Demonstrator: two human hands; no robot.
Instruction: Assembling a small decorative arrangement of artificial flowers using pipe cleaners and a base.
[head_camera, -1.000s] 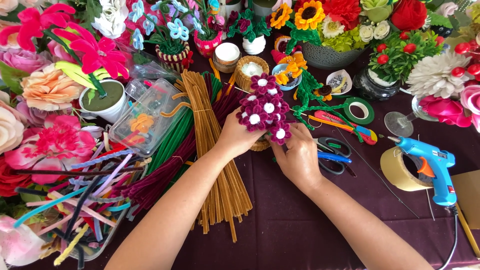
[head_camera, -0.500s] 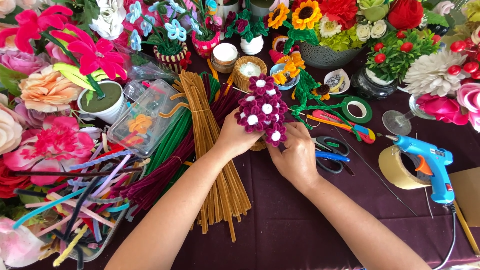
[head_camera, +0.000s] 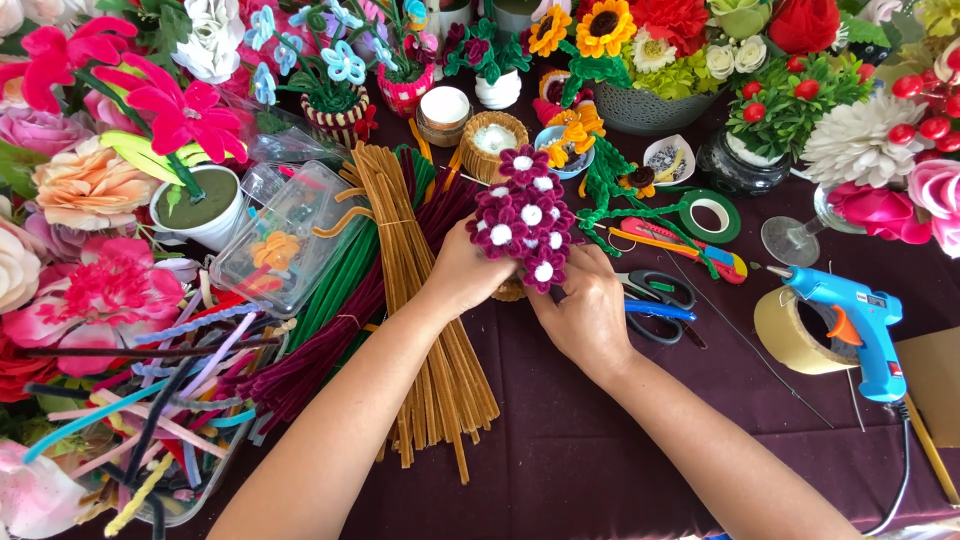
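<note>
Left hand (head_camera: 468, 275): closed on the flower cluster from 8 o'clock.
Right hand (head_camera: 588, 312): fingers curled on the cluster's underside, at 5 o'clock.
Flower cluster (head_camera: 525, 222): maroon, white-centred, above mid-counter (head_camera: 600, 470).
Scissors (head_camera: 660, 300): just beside right hand, 3 o'clock.
Glue gun (head_camera: 858, 325): far right.

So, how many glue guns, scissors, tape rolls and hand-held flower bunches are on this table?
Glue gun: 1
Scissors: 1
Tape rolls, green and tan: 2
Purple flower bunch in left hand and right hand: 1
Total: 5
</note>
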